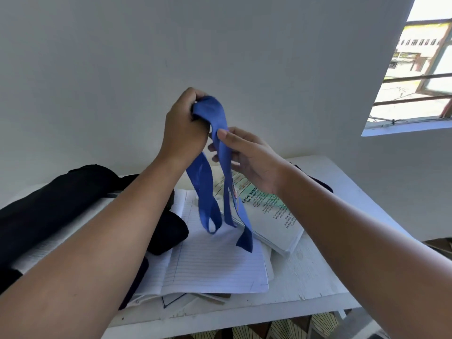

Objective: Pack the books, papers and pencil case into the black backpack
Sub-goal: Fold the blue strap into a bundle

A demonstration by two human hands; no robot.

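Observation:
My left hand (184, 123) grips the bunched top of a blue cloth tie (221, 172), held up above the table. My right hand (247, 155) pinches one hanging strip of the tie between thumb and fingers just below. The tie's ends dangle over an open lined notebook (215, 263). A book with a green and white printed cover (271, 216) lies to the right of the notebook. The black backpack (61, 204) lies on the left of the table, partly hidden by my left forearm. No pencil case can be made out.
The white table (313, 272) stands against a pale wall. Loose sheets stick out under the notebook near the front edge. Something dark (318, 182) lies behind my right wrist. An open window (415, 77) is at the upper right.

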